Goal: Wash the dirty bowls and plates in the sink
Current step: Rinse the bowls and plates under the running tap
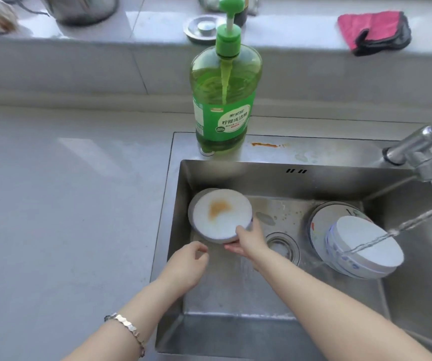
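Steel sink [235, 175] holds everything: at the right a plate [321, 217] and bowl [363, 246] lean under the running tap [418, 144], probably to soak. At the left the right hand [248, 241] grasps a stained bowl's [220, 217] near rim, tilting it for scrubbing. The left hand [186, 267] hovers near, loosely curled, empty.

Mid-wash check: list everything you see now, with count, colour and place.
stained bowl: one, white with orange smear, sink's left
patterned bowl: one, white and blue, sink's right, under water stream
plate: one, white patterned, under that bowl
sink: one, steel, centre
soap bottle: one, green, sink's back edge
faucet: one, chrome, right, running
cloth: one, pink and black, back ledge
left hand: one, holds nothing, over sink's front-left
right hand: one, grips stained bowl's rim
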Demonstrator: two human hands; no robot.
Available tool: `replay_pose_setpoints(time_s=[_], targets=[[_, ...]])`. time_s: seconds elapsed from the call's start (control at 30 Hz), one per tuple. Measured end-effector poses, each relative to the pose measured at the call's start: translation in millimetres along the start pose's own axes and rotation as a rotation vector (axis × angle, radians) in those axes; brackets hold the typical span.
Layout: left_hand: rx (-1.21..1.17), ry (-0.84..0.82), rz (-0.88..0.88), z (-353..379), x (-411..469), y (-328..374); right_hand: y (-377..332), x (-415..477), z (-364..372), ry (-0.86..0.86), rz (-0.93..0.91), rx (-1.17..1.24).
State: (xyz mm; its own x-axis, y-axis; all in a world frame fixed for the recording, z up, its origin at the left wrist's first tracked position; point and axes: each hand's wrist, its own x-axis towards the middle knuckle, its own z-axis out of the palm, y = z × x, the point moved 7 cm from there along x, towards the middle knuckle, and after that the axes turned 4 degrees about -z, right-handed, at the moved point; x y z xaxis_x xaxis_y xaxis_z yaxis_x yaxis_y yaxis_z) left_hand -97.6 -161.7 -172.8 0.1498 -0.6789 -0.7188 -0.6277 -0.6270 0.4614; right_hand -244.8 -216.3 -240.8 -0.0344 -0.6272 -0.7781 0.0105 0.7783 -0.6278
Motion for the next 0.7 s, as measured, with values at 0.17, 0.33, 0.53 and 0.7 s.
replay_pose_setpoints(time_s=[0.17,0.33,0.53,0.7], targets=[[-0.242,0.052,0.035,0.7,-26.1,21.6,-7.0,-77.4,-77.5,-0.049,-0.050,0.097],[-0.610,-0.205,0.087,47.6,-62.9,87.6,-26.5,-135.6,-159.8,-0.033,-0.145,0.059],[-0.638,-0.258,0.202,91.3,-98.1,157.6,-31.5,-163.2,-212.7,-0.089,-0.206,0.077],[-0.742,-0.207,0.246,93.9,-113.9,173.1,-30.9,-174.3,-225.9,-0.168,-0.299,0.315]])
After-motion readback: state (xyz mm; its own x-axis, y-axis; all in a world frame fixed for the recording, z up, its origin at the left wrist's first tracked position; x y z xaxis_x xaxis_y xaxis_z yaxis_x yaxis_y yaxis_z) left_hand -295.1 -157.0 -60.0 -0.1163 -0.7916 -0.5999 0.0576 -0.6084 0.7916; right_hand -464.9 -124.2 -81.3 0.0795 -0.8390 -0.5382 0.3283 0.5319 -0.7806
